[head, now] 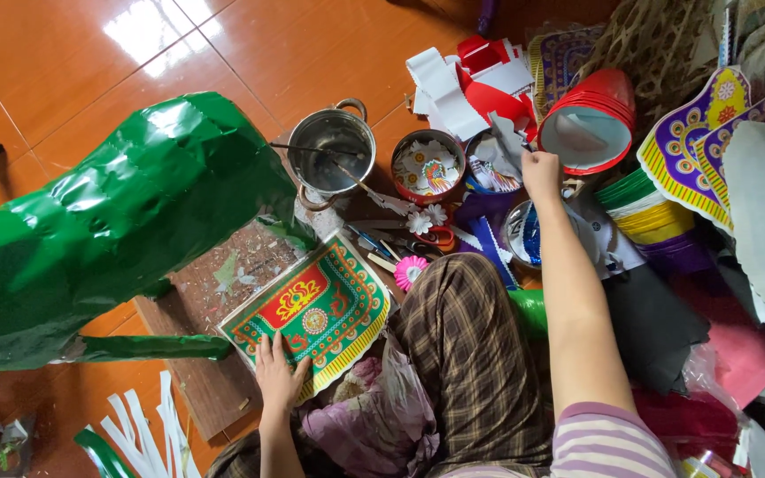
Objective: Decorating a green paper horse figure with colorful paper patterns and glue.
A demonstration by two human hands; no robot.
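My left hand [280,375] lies flat on a colourful patterned paper sheet [316,310], red, green and yellow, which rests on a wooden board [214,381] on the floor. My right hand [540,172] reaches forward and pinches a grey piece of paper [508,137] above a small bowl of cut paper pieces [491,168]. A round red tin of printed paper flowers [428,166] stands just left of that bowl. My plaid-trousered knee [462,336] is between the two arms.
A big green foil-covered figure [108,221] fills the left. A steel pot with a stick [331,152] stands behind the sheet. Red-handled scissors [427,237], a pink rosette [410,271], stacked red cones [591,119], piles of coloured and ornate paper [692,150] crowd the right. White strips [139,429] lie bottom left.
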